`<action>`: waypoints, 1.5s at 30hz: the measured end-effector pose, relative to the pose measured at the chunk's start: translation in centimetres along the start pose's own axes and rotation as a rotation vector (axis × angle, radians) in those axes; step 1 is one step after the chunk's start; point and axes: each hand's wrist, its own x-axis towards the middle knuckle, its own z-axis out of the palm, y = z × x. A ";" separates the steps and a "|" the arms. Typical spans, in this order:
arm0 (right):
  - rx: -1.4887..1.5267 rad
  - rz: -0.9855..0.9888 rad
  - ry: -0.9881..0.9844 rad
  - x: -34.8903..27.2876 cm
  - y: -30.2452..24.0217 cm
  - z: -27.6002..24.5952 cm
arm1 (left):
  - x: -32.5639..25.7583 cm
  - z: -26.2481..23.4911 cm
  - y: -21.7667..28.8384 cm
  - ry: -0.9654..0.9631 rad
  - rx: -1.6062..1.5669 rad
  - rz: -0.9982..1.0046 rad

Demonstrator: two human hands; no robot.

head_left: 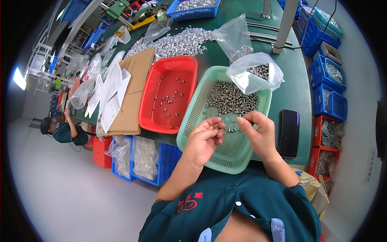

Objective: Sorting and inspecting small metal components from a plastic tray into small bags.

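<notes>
The left hand is curling loosely around a few small metal parts, while the right hand is pinching one at its fingertips. Both are hovering over the green mesh tray, so dropped pieces are landing back inside; beside it, the red tray is keeping some apart.

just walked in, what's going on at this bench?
A person holds both hands over a green mesh tray. The left hand pinches a small metal part; the right hand has its fingertips pinched together just above the tray. A pile of small metal parts fills the tray's far end, under an open plastic bag. The red tray alongside holds a scattered few.
</notes>
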 end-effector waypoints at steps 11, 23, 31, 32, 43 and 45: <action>0.011 0.043 -0.106 -0.4 -0.5 0.0 | 0.1 -1.6 -0.2 -0.151 -0.134 -0.097; -0.041 -0.105 -0.094 -0.5 -0.4 0.8 | -1.0 0.0 -0.2 -0.106 0.089 -0.010; -0.146 -0.416 -0.151 0.1 -0.4 0.4 | -1.4 0.5 -0.3 -0.067 0.193 0.077; -0.119 -0.346 -0.148 0.0 -0.6 0.4 | -1.4 0.6 -0.2 -0.086 0.213 0.098; -0.110 -0.333 -0.183 -0.3 -0.9 0.9 | -1.8 1.6 -0.2 -0.082 0.276 0.125; 0.064 -0.047 -0.189 -0.5 -0.8 0.8 | -1.9 1.4 0.0 -0.117 0.243 0.092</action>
